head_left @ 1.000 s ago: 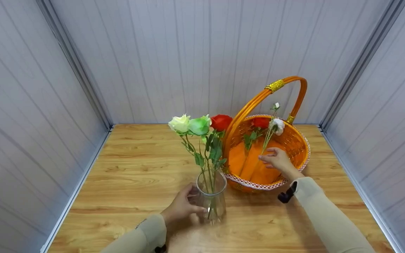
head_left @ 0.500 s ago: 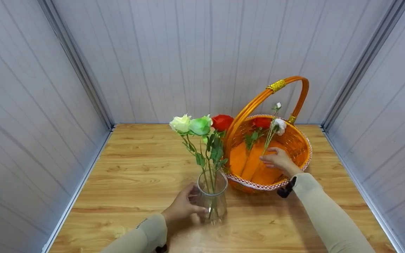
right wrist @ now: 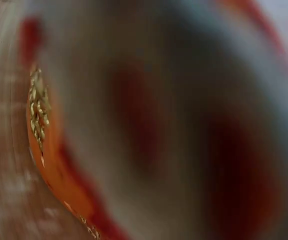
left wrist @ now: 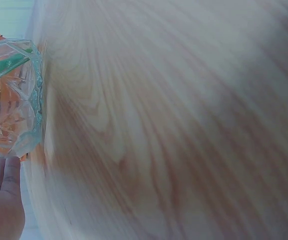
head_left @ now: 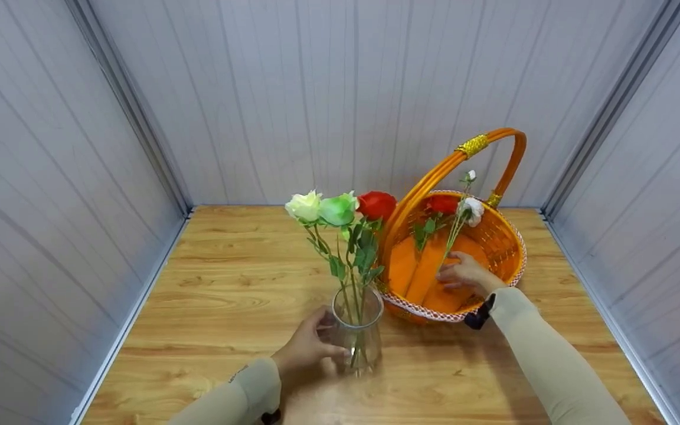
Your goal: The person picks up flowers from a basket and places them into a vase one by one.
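Note:
The left hand (head_left: 306, 344) holds a clear glass vase (head_left: 359, 348) upright on the table, thumb on the near side. In the left wrist view, its fingers (left wrist: 10, 175) lie against the glass vase (left wrist: 14, 107). A pale yellow rose (head_left: 304, 206), a green rose (head_left: 339, 209) and a red rose (head_left: 377, 205) stand in the vase. Inside the orange basket (head_left: 514, 260), the right hand (head_left: 464, 275) pinches the lower stem of a white flower (head_left: 470, 211) with a small bud on top. A blurred basket rim fills most of the right wrist view.
A second red rose (head_left: 442, 204) lies in the basket, leaning on its far wall. The tall basket handle (head_left: 428, 177) arches up beside the vase roses. Grey panel walls (head_left: 352, 88) enclose the wooden table (head_left: 216, 295) at the back and both sides.
The right hand has moved slightly lower in the basket, along the white flower's stem. The basket and its handle have shifted a little to the right. The left hand stays on the vase.

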The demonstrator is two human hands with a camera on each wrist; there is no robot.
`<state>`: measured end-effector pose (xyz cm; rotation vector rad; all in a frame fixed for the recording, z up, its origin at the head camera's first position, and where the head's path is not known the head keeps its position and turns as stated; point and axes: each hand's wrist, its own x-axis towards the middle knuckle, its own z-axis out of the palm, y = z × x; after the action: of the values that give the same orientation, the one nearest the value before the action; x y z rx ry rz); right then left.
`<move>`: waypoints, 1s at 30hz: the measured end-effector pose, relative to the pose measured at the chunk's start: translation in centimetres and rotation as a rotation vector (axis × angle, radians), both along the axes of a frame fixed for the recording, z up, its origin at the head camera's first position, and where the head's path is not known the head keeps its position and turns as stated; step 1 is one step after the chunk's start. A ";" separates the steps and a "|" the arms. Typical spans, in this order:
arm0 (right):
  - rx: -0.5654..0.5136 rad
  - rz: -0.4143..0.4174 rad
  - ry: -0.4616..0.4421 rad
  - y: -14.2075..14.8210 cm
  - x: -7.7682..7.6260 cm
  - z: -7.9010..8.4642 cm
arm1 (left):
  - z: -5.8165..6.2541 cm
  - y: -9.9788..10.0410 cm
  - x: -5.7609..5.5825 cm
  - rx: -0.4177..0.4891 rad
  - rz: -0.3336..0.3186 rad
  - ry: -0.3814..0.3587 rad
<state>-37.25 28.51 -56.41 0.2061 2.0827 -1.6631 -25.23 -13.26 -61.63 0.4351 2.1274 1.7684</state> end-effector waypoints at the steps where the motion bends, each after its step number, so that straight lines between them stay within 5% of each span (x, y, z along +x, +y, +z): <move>1: -0.013 -0.002 -0.003 0.1 0.0 -0.1 | 0.0 0.0 0.0 -0.001 -0.001 0.001; 14: -0.266 -0.053 -0.042 0.3 0.1 -0.1 | 0.1 -0.1 0.1 -0.018 -0.006 0.041; 30: -0.181 -0.189 0.009 0.0 -0.1 0.1 | 0.0 0.0 0.0 -0.021 -0.001 0.056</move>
<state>-37.36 28.50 -56.30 0.3450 1.9555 -1.9557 -25.22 -13.28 -61.64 0.4855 2.1809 1.7515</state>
